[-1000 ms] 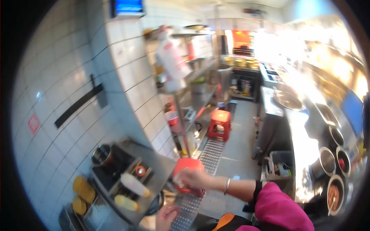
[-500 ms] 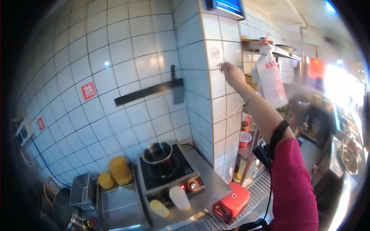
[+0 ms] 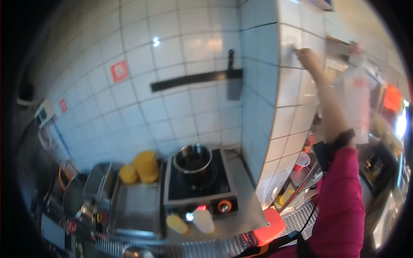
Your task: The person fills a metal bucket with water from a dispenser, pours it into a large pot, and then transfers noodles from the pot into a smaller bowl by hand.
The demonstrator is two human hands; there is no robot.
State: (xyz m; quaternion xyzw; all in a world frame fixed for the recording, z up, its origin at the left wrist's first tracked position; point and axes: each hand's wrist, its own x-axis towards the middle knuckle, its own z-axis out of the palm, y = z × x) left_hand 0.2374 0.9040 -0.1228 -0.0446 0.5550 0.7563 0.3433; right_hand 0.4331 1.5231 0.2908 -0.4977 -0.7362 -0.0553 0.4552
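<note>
Positioning right hand [image 3: 304, 55] beside wall hook [image 3: 291, 48] | fingers curling narrow; contents I am not discerning | left hand not showing | risk: forearm [image 3: 330, 103] snagging plastic bag [image 3: 358, 101] through apparent closeness

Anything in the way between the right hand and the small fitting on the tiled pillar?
Nothing visible. The right hand is right by the small fitting on the tiled pillar; blur hides whether they touch. The plastic bag hangs on the other side of the hand, outside that gap.
</note>
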